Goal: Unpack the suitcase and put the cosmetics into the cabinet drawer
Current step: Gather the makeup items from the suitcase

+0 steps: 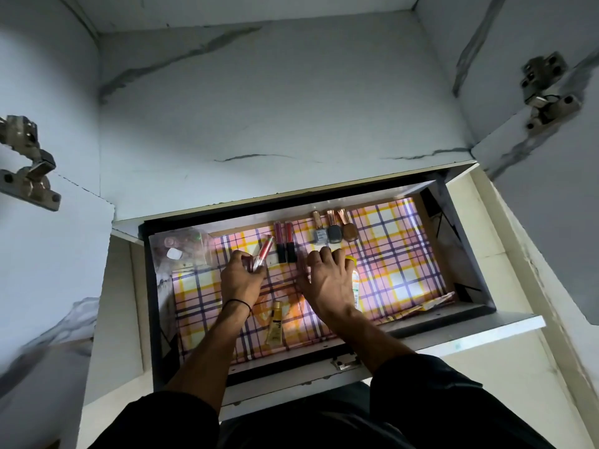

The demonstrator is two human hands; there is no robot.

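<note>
While the left hand (241,280) pinches a red lip gloss (263,252) over the plaid liner (398,260) of the drawer (460,254) – near the clear pouch (181,247) in its back left corner – the right hand (327,280) lies palm down over a white-and-orange tube (355,281); whether it grips that tube I cannot tell. Two lip glosses (285,243) and three nail polish bottles (334,230) line the back edge. A yellow tube (275,322) lies near the front edge.

Plaid paper drawer liner (389,254): pink, yellow, white, with dark purple lines. Clear red plastic gloss tube (263,252); two red, black-capped lip gloss tubes (285,243); copper-capped glass nail polish bottles (334,230) in pale grey, dark grey and brown.
</note>
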